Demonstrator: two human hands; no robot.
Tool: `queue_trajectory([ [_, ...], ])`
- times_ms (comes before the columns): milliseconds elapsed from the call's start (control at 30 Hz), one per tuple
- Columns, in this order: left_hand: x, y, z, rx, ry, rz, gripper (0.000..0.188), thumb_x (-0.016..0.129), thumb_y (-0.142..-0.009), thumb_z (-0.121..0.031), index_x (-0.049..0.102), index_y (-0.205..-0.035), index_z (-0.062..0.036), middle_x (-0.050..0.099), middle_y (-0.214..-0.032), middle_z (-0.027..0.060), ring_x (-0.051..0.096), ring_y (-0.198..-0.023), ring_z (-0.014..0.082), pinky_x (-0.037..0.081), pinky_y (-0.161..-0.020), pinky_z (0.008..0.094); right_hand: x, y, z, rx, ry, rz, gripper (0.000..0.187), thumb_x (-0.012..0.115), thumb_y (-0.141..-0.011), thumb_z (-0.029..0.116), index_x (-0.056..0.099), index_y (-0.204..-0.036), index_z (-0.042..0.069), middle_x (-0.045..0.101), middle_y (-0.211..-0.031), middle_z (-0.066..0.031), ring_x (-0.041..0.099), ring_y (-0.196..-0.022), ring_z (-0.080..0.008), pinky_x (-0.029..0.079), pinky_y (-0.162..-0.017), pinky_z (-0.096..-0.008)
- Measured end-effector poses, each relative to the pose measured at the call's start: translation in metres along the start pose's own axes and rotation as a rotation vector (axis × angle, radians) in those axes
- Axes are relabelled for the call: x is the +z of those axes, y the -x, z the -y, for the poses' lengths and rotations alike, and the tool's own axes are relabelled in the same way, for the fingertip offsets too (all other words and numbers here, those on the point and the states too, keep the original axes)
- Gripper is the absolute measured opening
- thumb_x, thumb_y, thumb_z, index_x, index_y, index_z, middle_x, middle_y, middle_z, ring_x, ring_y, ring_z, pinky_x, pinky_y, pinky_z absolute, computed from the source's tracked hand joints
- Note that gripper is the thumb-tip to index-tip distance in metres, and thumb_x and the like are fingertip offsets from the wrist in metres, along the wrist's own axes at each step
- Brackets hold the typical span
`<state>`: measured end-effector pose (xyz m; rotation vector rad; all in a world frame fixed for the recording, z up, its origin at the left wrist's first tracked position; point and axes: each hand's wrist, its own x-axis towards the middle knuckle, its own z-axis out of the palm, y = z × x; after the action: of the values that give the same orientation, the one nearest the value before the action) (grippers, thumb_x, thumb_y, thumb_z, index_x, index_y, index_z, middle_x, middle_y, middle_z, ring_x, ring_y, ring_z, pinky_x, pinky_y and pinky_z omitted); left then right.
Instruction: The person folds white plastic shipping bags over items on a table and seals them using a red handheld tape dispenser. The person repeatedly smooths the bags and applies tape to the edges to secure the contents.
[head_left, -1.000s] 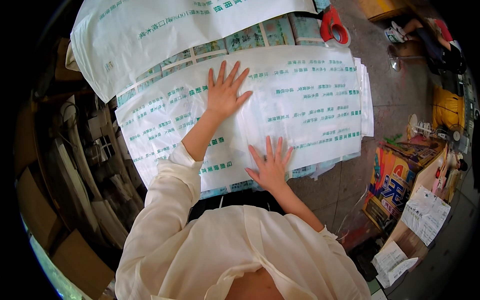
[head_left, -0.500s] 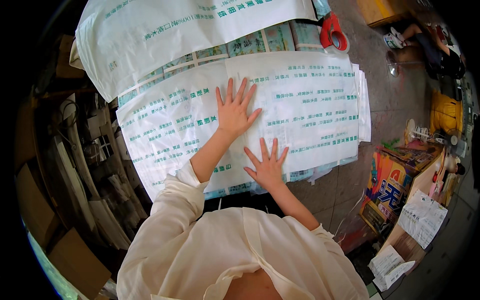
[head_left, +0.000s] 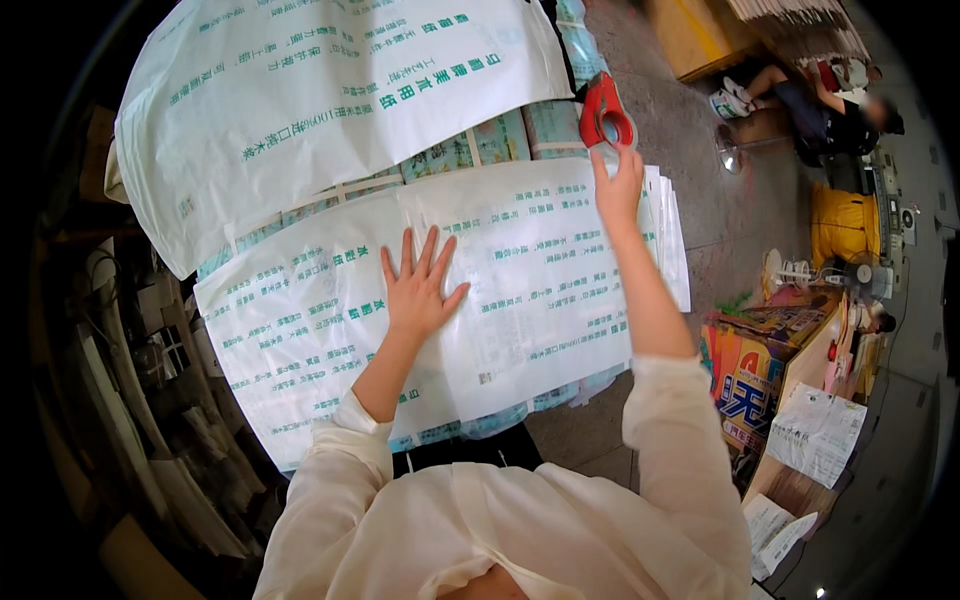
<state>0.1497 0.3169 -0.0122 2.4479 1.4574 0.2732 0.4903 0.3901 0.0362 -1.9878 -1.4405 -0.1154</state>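
Note:
My left hand lies flat with spread fingers on a large white plastic wrapping sheet with green print, pressing it onto a stack of bluish-green wrapped bundles. At the sheet's far right corner my right hand reaches a red tape dispenser. Its thumb and fingers are apart at the dispenser's near end, which they seem to touch; a firm grip does not show. The dispenser rests on the bundles.
A second white printed sheet covers the far left of the stack. Shelves with papers stand at left. On the right are a colourful carton and papers on a board. Another person sits at the far right.
My right hand has left the near edge of the sheet and moved far right to the tape dispenser. My left hand stays on the sheet. The whole view has shifted.

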Motion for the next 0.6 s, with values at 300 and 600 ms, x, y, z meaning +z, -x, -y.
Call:
queue_trajectory([
  [300, -0.004, 0.0, 0.001, 0.001, 0.031, -0.016, 0.058, 0.054, -0.085, -0.055, 0.05, -0.138, -0.0311, 0.027, -0.157, 0.0029, 0.017, -0.145, 0.0346, 0.005, -0.113, 0.0637, 0.067, -0.066, -0.057, -0.065, 0.502, 0.215, 0.038, 0.057, -0.091, 0.036, 0.065, -0.092, -0.001, 0.066, -0.098, -0.0204, 0.059, -0.098, -0.0397, 0.044, -0.085, -0.053],
  [600, 0.001, 0.006, 0.009, 0.003, 0.08, -0.074, 0.059, 0.055, -0.086, -0.054, 0.047, -0.14, -0.0336, 0.029, -0.156, 0.0022, 0.019, -0.145, 0.0316, 0.008, -0.113, 0.0644, -0.078, -0.038, 0.041, 0.375, -0.513, 0.325, 0.035, 0.048, -0.099, 0.03, 0.06, -0.103, -0.002, 0.065, -0.085, -0.0137, 0.063, -0.077, -0.0246, 0.05, -0.073, -0.0353],
])
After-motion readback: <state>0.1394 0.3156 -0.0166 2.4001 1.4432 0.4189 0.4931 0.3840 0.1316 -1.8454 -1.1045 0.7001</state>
